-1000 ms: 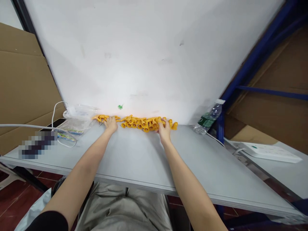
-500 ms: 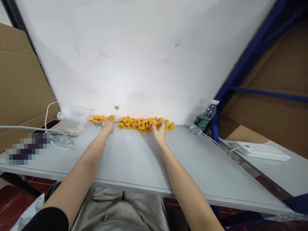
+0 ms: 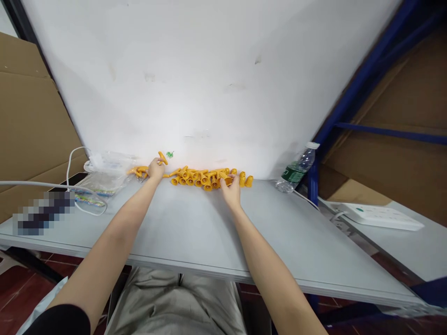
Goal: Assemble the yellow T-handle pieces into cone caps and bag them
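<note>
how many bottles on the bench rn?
1. A clear water bottle with a green label lies tilted at the table's far right edge, against the white board. More could sit out of view.

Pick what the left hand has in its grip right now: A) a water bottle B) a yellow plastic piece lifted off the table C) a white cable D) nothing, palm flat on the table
B. The left hand pinches a yellow plastic piece raised above the row of yellow pieces along the wall; the water bottle lies far right, untouched.
</note>
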Available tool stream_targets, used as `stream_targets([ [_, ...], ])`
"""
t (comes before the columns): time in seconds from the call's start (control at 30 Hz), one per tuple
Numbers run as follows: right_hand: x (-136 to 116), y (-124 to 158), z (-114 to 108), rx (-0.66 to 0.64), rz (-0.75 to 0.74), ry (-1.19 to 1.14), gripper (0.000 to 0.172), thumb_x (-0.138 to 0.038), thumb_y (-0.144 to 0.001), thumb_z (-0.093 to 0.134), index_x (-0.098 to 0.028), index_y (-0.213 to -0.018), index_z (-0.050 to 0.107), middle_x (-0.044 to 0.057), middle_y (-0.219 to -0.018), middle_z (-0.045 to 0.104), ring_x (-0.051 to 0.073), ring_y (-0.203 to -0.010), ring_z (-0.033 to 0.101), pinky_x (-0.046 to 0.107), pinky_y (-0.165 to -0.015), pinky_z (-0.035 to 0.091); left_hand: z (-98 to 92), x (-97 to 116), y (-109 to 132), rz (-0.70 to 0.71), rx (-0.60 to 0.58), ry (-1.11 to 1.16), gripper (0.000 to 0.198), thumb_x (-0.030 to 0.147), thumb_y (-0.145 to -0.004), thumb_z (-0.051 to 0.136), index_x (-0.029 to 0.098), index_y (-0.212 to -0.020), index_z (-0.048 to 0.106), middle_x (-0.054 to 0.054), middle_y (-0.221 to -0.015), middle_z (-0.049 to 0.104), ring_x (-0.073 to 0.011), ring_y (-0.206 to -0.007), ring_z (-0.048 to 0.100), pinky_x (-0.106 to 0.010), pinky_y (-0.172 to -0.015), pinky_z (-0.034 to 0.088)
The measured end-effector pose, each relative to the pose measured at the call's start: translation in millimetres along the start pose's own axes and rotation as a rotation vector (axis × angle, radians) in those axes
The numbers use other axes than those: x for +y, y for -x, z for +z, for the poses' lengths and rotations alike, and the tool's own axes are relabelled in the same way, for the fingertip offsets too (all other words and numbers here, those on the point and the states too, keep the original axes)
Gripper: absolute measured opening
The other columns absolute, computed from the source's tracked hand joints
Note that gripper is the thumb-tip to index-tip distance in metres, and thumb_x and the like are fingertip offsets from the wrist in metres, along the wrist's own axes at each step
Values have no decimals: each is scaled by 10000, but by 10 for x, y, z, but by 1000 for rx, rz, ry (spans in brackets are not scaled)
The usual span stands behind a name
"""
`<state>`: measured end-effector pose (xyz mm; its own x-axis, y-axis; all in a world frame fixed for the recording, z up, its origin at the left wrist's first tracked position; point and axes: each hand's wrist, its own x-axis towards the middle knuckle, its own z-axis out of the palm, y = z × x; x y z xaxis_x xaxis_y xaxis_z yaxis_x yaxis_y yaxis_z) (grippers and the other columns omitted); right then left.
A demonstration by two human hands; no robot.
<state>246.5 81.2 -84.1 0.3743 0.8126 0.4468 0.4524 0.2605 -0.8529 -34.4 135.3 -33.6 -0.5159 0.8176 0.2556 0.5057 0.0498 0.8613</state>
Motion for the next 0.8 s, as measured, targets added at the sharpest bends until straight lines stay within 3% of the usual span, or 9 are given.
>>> stream_targets([
  [0.13, -23, 14, -7, -22, 11, 10, 371, -439, -745, 534, -207, -1021, 444, 119, -987, 611, 251, -834, 561, 425, -794, 441, -33, 173, 94, -237, -6, 548, 181, 120, -816, 479, 191, -923, 607, -43, -872, 670, -115, -724, 632, -221, -631, 449],
  [0.23, -28, 23, 4, -30, 3, 16, 379, -454, -755, 537, -207, -1028, 449, 117, -981, 612, 249, -828, 562, 417, -787, 441, -65, 168, 271, -310, -53, 706, 193, 182, -837, 469, 195, -985, 593, -50, -896, 693, -107, -696, 639, -197, -562, 409],
  [0.33, -26, 32, 24, -27, -16, 15, 383, -469, -758, 544, -210, -1025, 456, 119, -1009, 604, 249, -850, 562, 410, -789, 441, -70, 44, 489, -277, -115, 754, 264, 252, -887, 415, 201, -1110, 545, -73, -978, 720, -129, -783, 674, -203, -550, 400],
  [0.5, -5, 50, 57, -53, -50, -5, 385, -478, -759, 538, -214, -1033, 477, 102, -985, 600, 246, -841, 561, 412, -779, 455, -5, -210, 755, -53, -105, 526, 290, 286, -922, 412, 218, -1198, 469, -71, -1075, 712, -143, -888, 683, -251, -686, 475],
  [0.63, 0, 73, 80, -50, -102, -14, 396, -487, -762, 539, -209, -1041, 496, 110, -1018, 597, 238, -841, 562, 412, -780, 464, 27, -290, 863, 190, -115, 294, 257, 218, -896, 454, 193, -1137, 538, -49, -890, 724, -162, -817, 667, -302, -801, 491],
  [0.8, -21, 105, 95, -93, -127, -24, 395, -471, -770, 536, -203, -1059, 507, 123, -1086, 597, 234, -850, 571, 425, -796, 471, 20, -301, 957, 394, -135, -67, 233, 283, -884, 523, 185, -1065, 632, -37, -745, 652, -199, -759, 621, -335, -798, 489],
])
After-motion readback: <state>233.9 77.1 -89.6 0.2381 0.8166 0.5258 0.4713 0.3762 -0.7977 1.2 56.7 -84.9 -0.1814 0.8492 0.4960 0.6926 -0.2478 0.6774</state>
